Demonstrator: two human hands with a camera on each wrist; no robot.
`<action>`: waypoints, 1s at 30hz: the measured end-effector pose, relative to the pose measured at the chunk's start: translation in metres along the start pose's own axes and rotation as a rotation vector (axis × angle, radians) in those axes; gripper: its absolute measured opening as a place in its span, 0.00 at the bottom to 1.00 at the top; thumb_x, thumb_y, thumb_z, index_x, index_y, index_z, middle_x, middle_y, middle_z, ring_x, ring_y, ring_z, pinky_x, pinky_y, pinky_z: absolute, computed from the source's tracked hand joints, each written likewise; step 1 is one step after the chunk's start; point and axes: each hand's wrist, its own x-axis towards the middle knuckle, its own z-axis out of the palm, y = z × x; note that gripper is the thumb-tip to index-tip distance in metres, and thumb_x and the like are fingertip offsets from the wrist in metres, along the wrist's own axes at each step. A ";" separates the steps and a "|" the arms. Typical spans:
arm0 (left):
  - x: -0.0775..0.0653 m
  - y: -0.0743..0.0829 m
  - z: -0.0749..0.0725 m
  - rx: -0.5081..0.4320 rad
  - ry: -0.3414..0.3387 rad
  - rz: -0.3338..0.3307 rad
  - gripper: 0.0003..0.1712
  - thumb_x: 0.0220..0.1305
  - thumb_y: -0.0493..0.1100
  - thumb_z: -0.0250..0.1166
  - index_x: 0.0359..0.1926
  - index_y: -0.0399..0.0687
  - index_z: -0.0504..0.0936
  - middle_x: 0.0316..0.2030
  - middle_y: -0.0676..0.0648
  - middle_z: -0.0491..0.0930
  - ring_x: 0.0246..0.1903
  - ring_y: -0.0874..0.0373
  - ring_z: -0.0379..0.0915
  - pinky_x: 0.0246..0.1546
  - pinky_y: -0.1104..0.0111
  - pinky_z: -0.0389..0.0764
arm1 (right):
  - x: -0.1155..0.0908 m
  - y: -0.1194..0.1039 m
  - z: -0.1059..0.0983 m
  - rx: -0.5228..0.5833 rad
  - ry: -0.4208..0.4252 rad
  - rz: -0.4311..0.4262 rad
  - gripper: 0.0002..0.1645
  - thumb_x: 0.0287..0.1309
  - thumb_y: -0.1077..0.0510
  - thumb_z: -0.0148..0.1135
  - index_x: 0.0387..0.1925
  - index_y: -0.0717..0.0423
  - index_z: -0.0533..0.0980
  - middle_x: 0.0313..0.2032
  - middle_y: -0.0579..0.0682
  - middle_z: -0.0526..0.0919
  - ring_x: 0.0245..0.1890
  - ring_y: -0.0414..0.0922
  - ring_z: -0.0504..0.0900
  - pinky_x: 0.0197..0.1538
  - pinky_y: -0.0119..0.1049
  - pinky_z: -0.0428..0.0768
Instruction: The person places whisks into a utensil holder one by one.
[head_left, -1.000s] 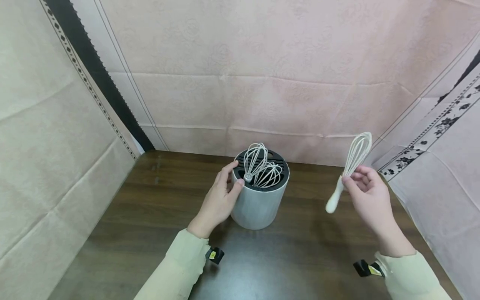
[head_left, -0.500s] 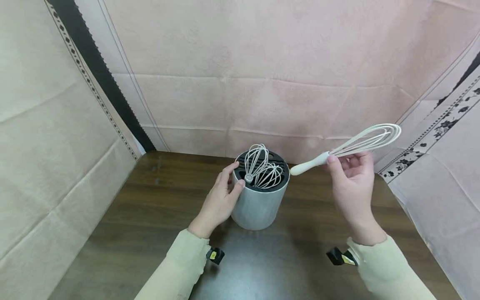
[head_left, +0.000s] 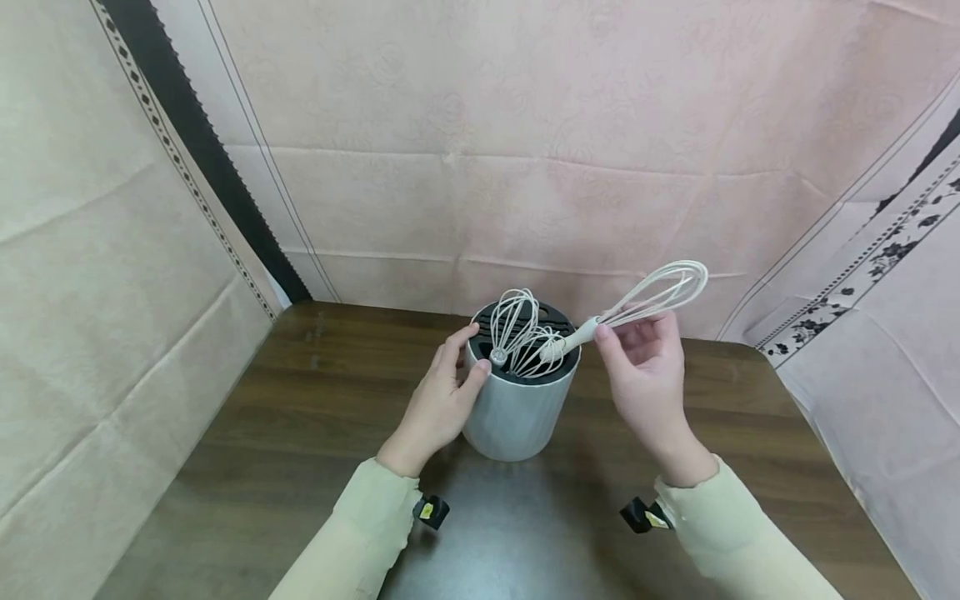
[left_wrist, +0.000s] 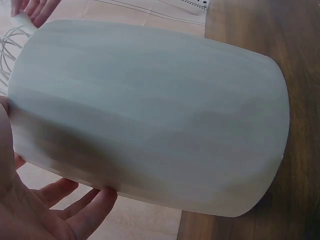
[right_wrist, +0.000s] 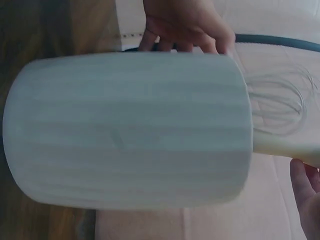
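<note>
left hand (head_left: pixel 438 406): wraps the left side of the grey holder (head_left: pixel 517 408), fingers (head_left: pixel 459 342) curled over the rim, thumb on the wall. Left wrist view shows the palm flat against the wall.
right hand (head_left: pixel 645 379): pinches the white whisk (head_left: pixel 637 304) where the handle meets the wires, thumb and fingers closed on it.
white whisk: tilted, wire head up and to the right, handle tip just above the holder's slotted black top (head_left: pixel 558 321), right side. Can't tell if the tip is in a slot.
grey holder: upright on the dark wood worktop (head_left: pixel 300 417), near the back edge.
inside holder: two whisks (head_left: pixel 521 333), wire heads up.
surround: pink cloth (head_left: pixel 525 150) behind and to both sides.
</note>
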 end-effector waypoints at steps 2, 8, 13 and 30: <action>0.000 0.000 0.000 0.001 0.002 0.001 0.33 0.67 0.71 0.44 0.71 0.80 0.51 0.66 0.54 0.59 0.61 0.54 0.67 0.54 0.53 0.74 | 0.000 0.001 0.004 -0.001 -0.022 0.001 0.23 0.55 0.78 0.59 0.52 0.65 0.66 0.42 0.62 0.76 0.44 0.54 0.80 0.49 0.39 0.79; 0.001 0.000 0.001 0.003 0.005 0.004 0.33 0.67 0.72 0.43 0.71 0.81 0.51 0.67 0.54 0.58 0.62 0.54 0.65 0.55 0.53 0.74 | 0.002 0.005 0.007 -0.072 -0.055 0.032 0.21 0.57 0.75 0.59 0.51 0.67 0.65 0.42 0.64 0.76 0.43 0.51 0.80 0.46 0.36 0.80; 0.001 -0.001 0.002 0.008 0.008 0.008 0.33 0.67 0.72 0.43 0.71 0.81 0.51 0.67 0.55 0.58 0.61 0.55 0.66 0.55 0.53 0.74 | 0.002 0.011 0.004 -0.208 -0.106 0.110 0.24 0.59 0.72 0.60 0.55 0.69 0.62 0.43 0.63 0.76 0.43 0.50 0.80 0.45 0.32 0.80; 0.000 -0.001 0.002 0.011 0.014 0.003 0.32 0.67 0.71 0.43 0.70 0.82 0.50 0.67 0.55 0.58 0.62 0.55 0.64 0.55 0.54 0.74 | -0.004 0.014 0.001 -0.341 -0.214 0.052 0.23 0.57 0.75 0.59 0.55 0.67 0.72 0.51 0.63 0.77 0.48 0.50 0.79 0.50 0.32 0.78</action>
